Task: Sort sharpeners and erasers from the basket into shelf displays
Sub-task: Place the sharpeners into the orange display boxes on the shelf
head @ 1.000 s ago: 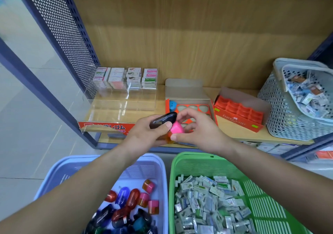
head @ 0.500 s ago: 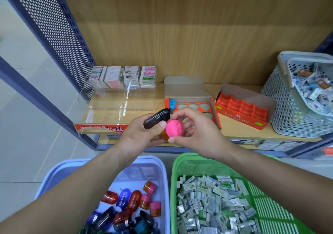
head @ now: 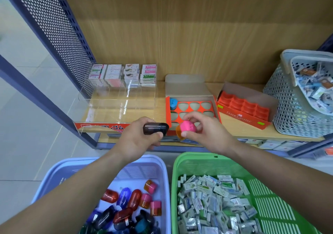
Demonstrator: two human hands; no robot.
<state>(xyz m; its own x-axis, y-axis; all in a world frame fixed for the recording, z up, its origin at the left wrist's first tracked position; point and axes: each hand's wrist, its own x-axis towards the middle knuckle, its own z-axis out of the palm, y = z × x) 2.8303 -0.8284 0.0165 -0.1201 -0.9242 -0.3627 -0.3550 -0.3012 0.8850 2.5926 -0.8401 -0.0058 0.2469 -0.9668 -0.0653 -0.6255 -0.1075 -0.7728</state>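
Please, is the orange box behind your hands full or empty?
Nearly empty: the orange box holds only one blue sharpener, back-left; the other visible slots are bare.

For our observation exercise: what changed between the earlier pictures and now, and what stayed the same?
The hands drew slightly apart: the left hand turned its black oval plastic sharpener level and away from the pink-and-orange plastic sharpener pinched in the right hand. Nothing was picked up or let go. The blue plastic basket and green plastic basket stayed put.
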